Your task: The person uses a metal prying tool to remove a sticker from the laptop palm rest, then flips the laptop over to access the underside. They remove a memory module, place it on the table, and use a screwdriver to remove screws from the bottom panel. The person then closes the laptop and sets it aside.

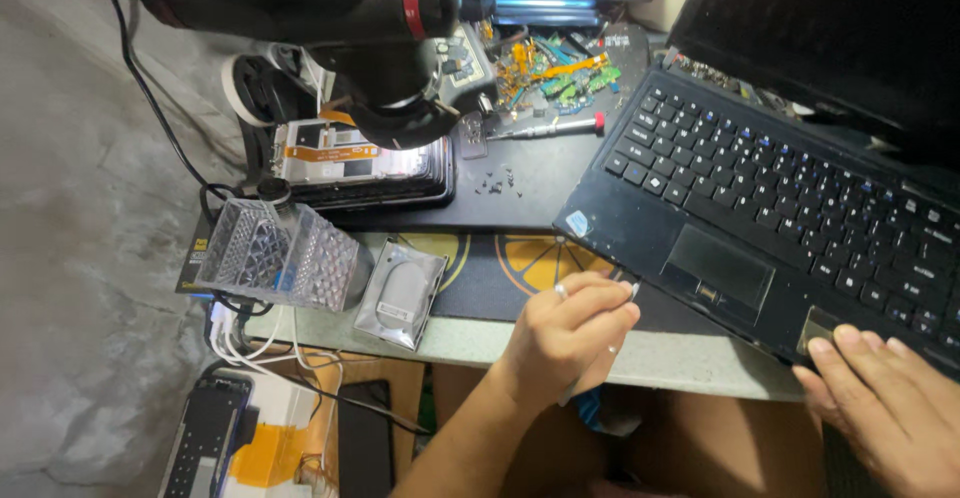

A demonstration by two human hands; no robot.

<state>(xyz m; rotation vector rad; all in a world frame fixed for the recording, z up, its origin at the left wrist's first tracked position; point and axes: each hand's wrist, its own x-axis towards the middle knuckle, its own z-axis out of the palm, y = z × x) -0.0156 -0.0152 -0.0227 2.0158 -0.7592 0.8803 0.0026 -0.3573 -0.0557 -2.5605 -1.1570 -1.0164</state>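
Observation:
A black laptop [790,208] lies open on the right of the workbench, with its front edge hanging over the mat. My left hand [565,333] is closed around a slim metal tool [628,293], whose tip touches the laptop's front left edge below the touchpad [718,266]. A bit of blue shows under that hand. My right hand [880,408] rests at the laptop's front right corner, fingers stretched flat on the casing and holding nothing.
A black microscope head [400,48] hangs over a stack of phone screens [365,168]. There are also small screws [497,183], a red-tipped screwdriver [555,128], circuit boards [555,73], a clear plastic box [280,253], a wrapped part [400,293] and cables [250,343].

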